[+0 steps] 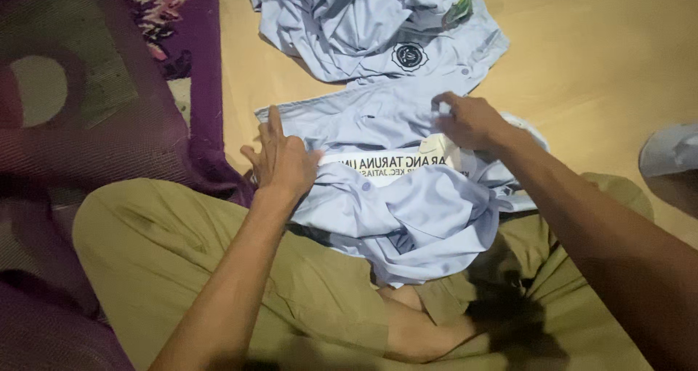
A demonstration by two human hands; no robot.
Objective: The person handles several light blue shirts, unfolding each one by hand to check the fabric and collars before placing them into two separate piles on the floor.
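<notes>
We're sitting cross-legged on a tan floor [603,58], khaki trousers [167,269] on. A light blue shirt [407,211] lies across our lap and spills forward onto the floor, crumpled at the near end, flatter at the far end.

Left hand [282,158]: flat on the shirt's left side, palm down, fingers straight and close together, thumb out to the side. It's pressing the cloth, not gripping.

Right hand [469,120]: at the shirt's far right edge, fingers curled, pinching a small fold of the fabric between thumb and fingertips.

A white strip [385,169] with dark print runs across the shirt between the two hands.

Second shirt [378,29], same light blue, lies bunched further out on the floor, round dark badge [409,55] facing up. It's near the first shirt; we can't tell if they touch.

Purple rug [109,124] is on our left.
</notes>
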